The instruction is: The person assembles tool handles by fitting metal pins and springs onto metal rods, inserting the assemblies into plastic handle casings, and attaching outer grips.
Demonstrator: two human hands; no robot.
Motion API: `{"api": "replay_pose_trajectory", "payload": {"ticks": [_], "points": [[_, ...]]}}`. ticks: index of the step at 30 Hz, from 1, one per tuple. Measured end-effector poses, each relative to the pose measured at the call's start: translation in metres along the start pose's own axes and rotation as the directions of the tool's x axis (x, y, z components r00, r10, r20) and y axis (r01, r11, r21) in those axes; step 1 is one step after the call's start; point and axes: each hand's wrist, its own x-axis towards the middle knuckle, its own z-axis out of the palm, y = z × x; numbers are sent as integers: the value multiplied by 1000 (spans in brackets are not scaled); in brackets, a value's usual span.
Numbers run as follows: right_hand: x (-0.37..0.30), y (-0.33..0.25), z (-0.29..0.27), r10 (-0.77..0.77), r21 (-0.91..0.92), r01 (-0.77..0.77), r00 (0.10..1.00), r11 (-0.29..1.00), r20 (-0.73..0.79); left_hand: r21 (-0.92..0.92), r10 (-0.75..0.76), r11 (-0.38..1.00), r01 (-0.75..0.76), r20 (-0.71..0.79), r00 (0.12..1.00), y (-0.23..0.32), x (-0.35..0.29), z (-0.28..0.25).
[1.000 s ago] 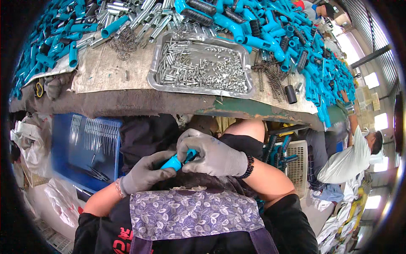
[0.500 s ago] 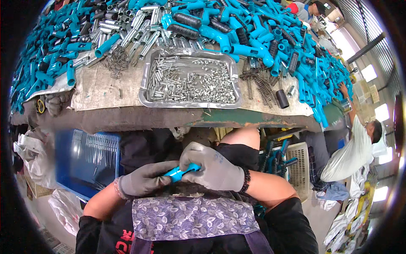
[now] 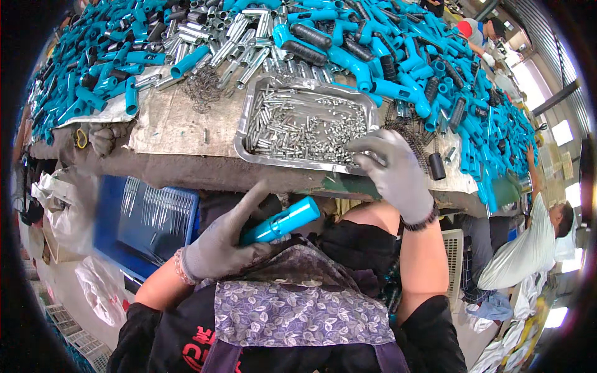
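My left hand, in a grey glove, holds a blue tube above my lap. Its thumb sticks up off the tube, while the fingers support it from below. The tube is tilted, with its far end up to the right. My right hand, gloved too, reaches over the right front corner of a shallow metal tray. Its thumb and fingers are drawn together in a pinch beside small metal pins; whatever lies between the fingertips is too small to make out.
Blue tubular parts and more blue parts with black springs heap across the table. Bare metal tubes lie behind the tray, and loose springs at its right. A blue bin stands at lower left. A co-worker sits at right.
My right hand has let go of the blue tube and moved up and right to the tray. The left hand keeps the tube, now tilted and more exposed. The view has shifted slightly.
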Motion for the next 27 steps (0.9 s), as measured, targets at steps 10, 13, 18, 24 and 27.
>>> {"api": "replay_pose_trajectory", "payload": {"ticks": [10,13,18,24,27], "points": [[21,11,12,93,17,-97,983,995,160,-706,-310,655,269,74,948,21,45,-3],[12,16,18,180,208,-191,981,959,71,-729,-376,636,252,-8,926,26,57,10],[-7,-21,16,312,552,-278,950,786,34,-741,-264,651,164,-18,964,20,70,26],[-29,-58,37,388,665,-332,919,669,69,-724,-203,678,126,-20,979,12,69,33],[-34,-59,38,409,786,-308,909,536,77,-640,-198,759,116,-57,979,11,66,35]]}}
